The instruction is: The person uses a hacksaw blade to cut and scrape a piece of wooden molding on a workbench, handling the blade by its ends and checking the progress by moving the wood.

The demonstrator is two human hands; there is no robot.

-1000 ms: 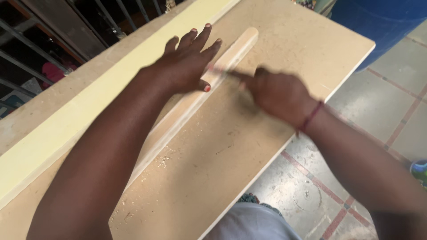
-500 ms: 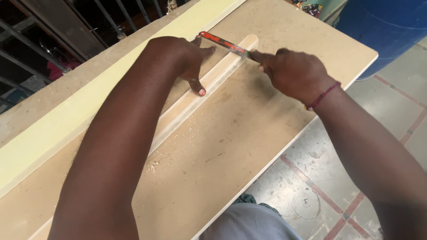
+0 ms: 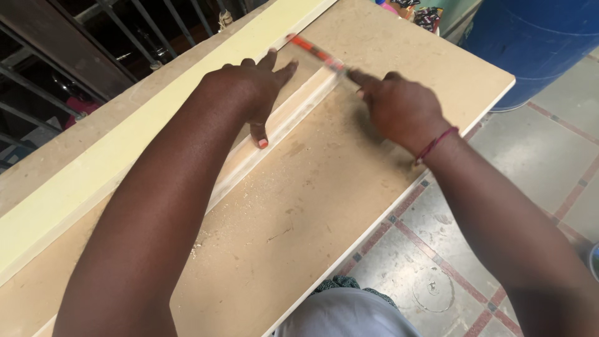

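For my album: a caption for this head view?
Left hand steadies a wooden strip while right hand holds a red pencil.

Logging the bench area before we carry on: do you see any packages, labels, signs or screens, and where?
Small crinkled packets: far edge of the pale fibreboard worktop, beside the big blue plastic barrel; dark wrappers with red and light patches, partly cut off by the frame.
No labels, signs or screens show.

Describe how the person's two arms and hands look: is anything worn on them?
Both forearms are bare, with no sleeves and no gloves in view. The right hand has a thin dark red thread bracelet around the wrist. The left hand wears nothing; its thumbnail looks pink.
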